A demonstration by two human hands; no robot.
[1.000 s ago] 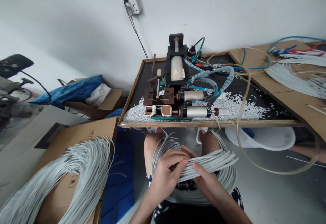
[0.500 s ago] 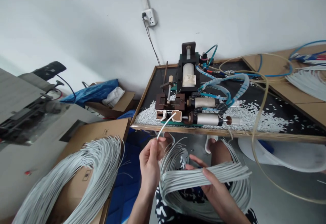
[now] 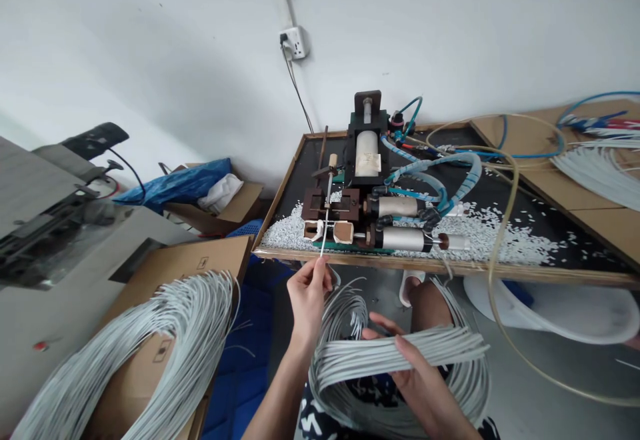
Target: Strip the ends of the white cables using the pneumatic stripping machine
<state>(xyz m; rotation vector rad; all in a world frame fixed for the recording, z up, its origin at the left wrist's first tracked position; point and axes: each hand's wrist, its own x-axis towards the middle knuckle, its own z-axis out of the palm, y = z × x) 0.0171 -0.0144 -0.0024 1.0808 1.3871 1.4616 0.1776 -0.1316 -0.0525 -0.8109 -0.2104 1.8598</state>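
My left hand [image 3: 309, 293] pinches one thin white cable [image 3: 324, 237] and holds its free end up into the gap between the two brown jaws of the pneumatic machine [image 3: 367, 190] on the black table. My right hand [image 3: 410, 373] grips a looped bundle of white cables [image 3: 400, 353] lying across my lap. The single cable runs back down into that bundle.
White insulation chips [image 3: 493, 230] litter the table [image 3: 450, 263] round the machine. Air hoses [image 3: 440, 167] loop to the right. A cardboard box [image 3: 170, 273] with a big white cable bundle [image 3: 145, 340] stands at my left. A white tub [image 3: 555, 303] sits under the table.
My left hand left the bundle with one cable, raised it and brought its end into the machine's jaws. The right hand kept hold of the bundle. The view shifted left.
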